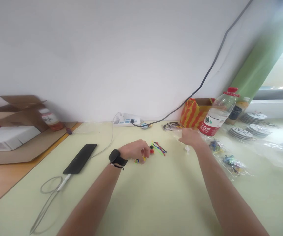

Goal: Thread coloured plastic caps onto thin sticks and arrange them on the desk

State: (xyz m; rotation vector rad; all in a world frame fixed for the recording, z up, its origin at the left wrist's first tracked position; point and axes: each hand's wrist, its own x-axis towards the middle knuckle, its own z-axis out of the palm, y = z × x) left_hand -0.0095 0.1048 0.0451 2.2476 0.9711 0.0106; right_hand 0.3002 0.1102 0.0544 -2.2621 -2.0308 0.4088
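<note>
My left hand [138, 150], with a black watch [115, 157] on its wrist, is closed with curled fingers low over small colourful pieces [136, 161]. What its fingertips grip is hidden. Just right of them lie a black and a red round piece [151, 151] and several thin coloured sticks [160, 148]. Farther right, my right hand [190, 136] is slightly blurred, its fingers pressed together at a clear plastic bag [177, 133]. A small white piece [187, 149] lies on the table below that hand.
A tablet-like black device [80, 158] lies left with its cable. Along the wall stand a power strip [127, 122], glasses [172, 126], a striped bag [192, 113] and a large water bottle [215, 118]. Bagged parts [233, 163] and stacked discs [241, 132] lie right; a cardboard box [30, 111] is left.
</note>
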